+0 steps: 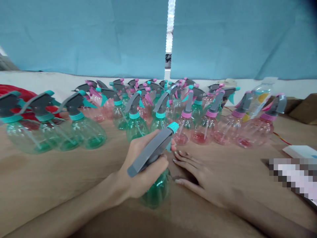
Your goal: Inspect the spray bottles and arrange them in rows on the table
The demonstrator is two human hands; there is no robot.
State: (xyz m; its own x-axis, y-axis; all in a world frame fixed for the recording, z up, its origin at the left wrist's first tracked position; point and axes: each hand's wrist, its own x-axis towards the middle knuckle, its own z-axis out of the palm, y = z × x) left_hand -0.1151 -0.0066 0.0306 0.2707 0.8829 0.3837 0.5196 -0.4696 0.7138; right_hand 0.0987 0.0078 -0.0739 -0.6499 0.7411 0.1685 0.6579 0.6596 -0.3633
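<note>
- L hand (142, 165) is closed round the neck & grey sprayer head of a green spray btl (158, 191); btl is held centre front, teal nozzle aimed away; whether its base is touching the surface (61, 172) can't be told
- R hand (205, 177) is open & unloaded, palm down, fingers spread; it's placed just right of the held btl; contact w/ surface can't be told
- 3 green btls (89, 134) are lined up at left; teal collars & liquid at the bottom are seen
- 2 more green btls (137, 127) are set just beyond L hand
- 4 pink btls (205, 134) are stood to their right w/ pink collars
- mixed btls (121, 115) are crowded behind
- clear btl (260, 96) w/ label is partly hidden at far right
- blue cloth (99, 36) is hung at back
</note>
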